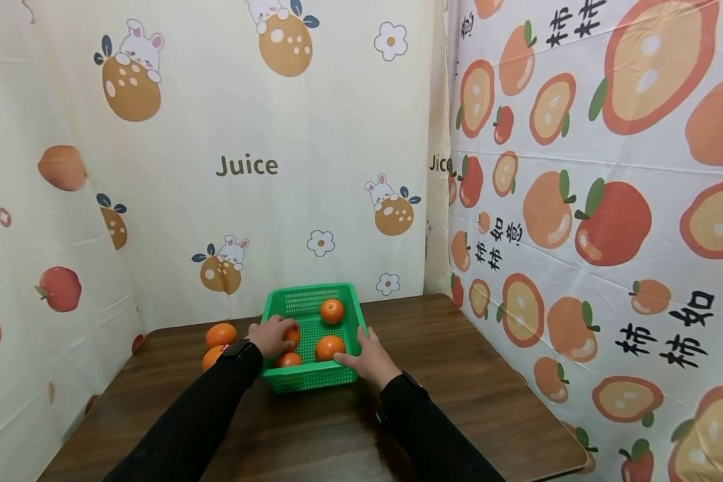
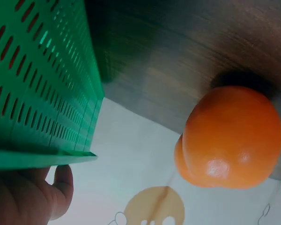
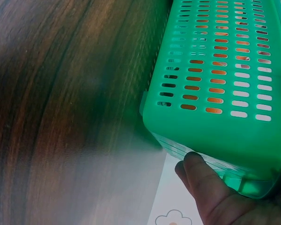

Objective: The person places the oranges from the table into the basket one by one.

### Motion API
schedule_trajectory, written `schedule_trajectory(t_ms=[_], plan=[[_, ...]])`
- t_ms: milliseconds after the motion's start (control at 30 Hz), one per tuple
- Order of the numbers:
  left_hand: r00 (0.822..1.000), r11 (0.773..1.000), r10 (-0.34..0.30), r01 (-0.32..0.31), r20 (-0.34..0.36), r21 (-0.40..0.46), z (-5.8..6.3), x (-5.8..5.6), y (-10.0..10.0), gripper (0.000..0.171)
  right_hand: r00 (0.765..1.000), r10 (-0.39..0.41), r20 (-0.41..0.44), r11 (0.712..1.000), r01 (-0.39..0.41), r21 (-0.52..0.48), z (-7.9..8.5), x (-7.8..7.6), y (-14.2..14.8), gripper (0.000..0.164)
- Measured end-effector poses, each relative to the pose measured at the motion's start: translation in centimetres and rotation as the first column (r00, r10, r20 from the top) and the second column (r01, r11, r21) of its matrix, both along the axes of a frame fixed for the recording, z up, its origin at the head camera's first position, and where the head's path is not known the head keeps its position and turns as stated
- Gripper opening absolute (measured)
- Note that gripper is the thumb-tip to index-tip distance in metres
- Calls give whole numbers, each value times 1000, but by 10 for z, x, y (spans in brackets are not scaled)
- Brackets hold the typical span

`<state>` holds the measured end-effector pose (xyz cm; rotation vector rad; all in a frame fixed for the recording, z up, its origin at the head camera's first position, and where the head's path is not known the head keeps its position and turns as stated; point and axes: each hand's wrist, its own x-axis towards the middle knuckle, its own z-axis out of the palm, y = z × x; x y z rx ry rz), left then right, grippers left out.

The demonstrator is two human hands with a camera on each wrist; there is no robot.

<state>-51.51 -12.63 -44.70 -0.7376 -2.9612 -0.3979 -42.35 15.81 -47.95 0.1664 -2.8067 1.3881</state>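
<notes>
A green plastic basket (image 1: 310,383) with slotted walls stands on the table and has several oranges inside. My left hand (image 1: 271,337) reaches over the basket's left rim, its fingers curled around an orange (image 1: 292,338). Beneath that hand lies another orange (image 1: 289,360); a third (image 1: 329,348) rests near the front wall and one more (image 1: 332,311) towards the back. At the right side of the basket, my right hand (image 1: 372,359) grips the rim, thumb over the edge and fingers along the outer wall. The right wrist view shows fingertips (image 3: 194,159) against the green wall.
Left of the basket, outside it, two oranges sit close together on the table: a rear one (image 1: 221,335) and a front one (image 1: 213,357), partly behind my left wrist. The brown wooden table (image 1: 458,388) meets fruit-printed curtains (image 1: 337,167) at the back and sides.
</notes>
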Motion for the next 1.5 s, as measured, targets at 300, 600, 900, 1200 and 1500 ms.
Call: schedule_trajectory(t_ms=[300, 600, 900, 1200, 1500], plan=[[1000, 1000, -6, 5, -16, -7, -9, 2, -1, 37, 1000, -10, 9, 1000, 10, 6, 1, 5, -2, 104], [998, 997, 2, -7, -55, -76, -11, 1, 3, 30, 1000, -18, 21, 1000, 17, 18, 1, 0, -2, 104], [998, 989, 32, -40, -57, -143, -10, -3, 5, 29, 1000, -17, 24, 999, 16, 32, 3, 0, -2, 104], [997, 971, 54, -67, -59, -229, -18, -6, 7, 43, 999, -23, 26, 1000, 23, 13, 1, 2, -3, 99], [998, 954, 70, -67, 1, -294, -4, 8, 13, 59, 998, -30, 46, 1000, 30, -7, 1, 0, -3, 100]])
